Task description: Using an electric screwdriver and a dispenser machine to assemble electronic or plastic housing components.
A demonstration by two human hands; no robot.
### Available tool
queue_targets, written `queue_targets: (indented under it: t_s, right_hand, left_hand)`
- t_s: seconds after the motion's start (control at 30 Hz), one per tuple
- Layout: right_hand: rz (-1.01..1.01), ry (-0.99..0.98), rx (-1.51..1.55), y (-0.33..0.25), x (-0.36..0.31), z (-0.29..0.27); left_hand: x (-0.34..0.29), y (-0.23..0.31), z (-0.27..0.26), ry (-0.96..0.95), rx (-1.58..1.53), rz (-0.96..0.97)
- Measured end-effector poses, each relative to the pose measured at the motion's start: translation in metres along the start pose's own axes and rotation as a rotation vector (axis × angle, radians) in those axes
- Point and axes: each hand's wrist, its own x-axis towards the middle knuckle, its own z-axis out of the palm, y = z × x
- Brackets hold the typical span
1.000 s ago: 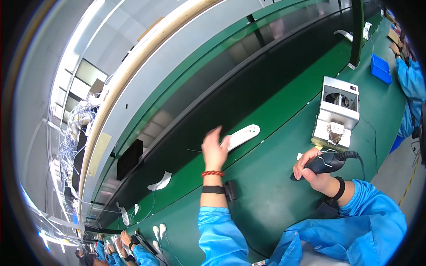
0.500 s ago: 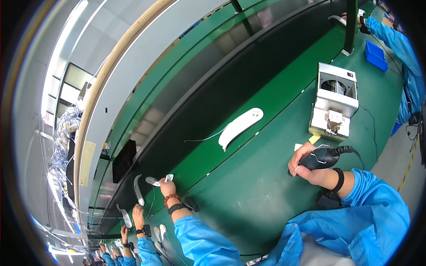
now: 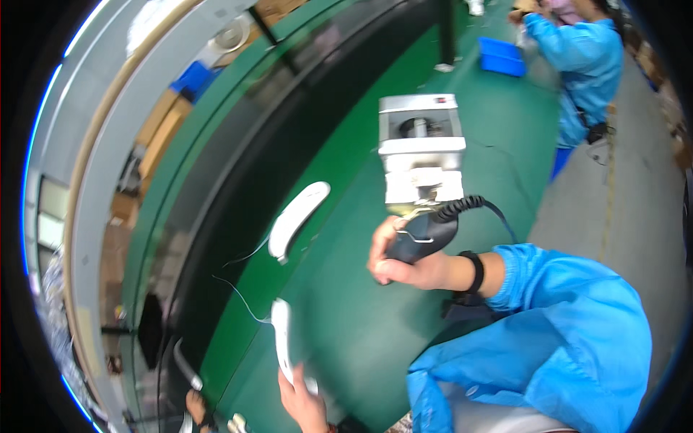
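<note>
My left hand (image 3: 303,398), at the lower edge, is closed on the lower end of a long, curved white plastic shell (image 3: 282,335). A thin wire trails from that shell toward the left. A small white bit shows beside my fingers, too blurred to name. My right hand (image 3: 406,265) is wrapped round a black corded electric screwdriver (image 3: 426,237) with a wire hanger loop and a coiled cable. Its tip is hidden. On the green belt, left of my right hand, lies another curved white shell (image 3: 297,220) with its own wire.
A small metal machine (image 3: 422,144) stands just beyond the screwdriver. Behind it sits a blue bin (image 3: 502,56), near a co-worker in a blue smock (image 3: 585,61). At lower left, another person's hand (image 3: 195,405) is near a white shell (image 3: 186,368). A dark post (image 3: 446,36) rises at the back.
The view has turned, shifting the bench leftward in it. My left hand has come away from the belt's left part and now carries the white shell. My right hand still grips the screwdriver.
</note>
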Motion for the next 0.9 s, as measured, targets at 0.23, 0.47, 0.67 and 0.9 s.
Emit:
queue_targets:
  t_s: [0.23, 0.47, 0.67, 0.9]
  right_hand:
    - [-0.431, 0.110, 0.155, -0.062, 0.011, -0.041]
    - [-0.494, 0.160, -0.175, -0.090, 0.018, -0.077]
    - [-0.414, 0.192, -0.337, -0.075, 0.026, -0.073]
    - [-0.253, 0.301, -0.385, -0.077, 0.032, -0.064]
  left_hand:
    - [0.003, 0.066, -0.050, -0.416, -0.188, 0.291]
    - [0.022, 0.091, -0.033, -0.402, -0.487, 0.265]
    - [0.060, 0.170, -0.029, -0.065, -0.189, 0.036]
    - [0.059, 0.182, 0.003, -0.191, -0.120, -0.084]
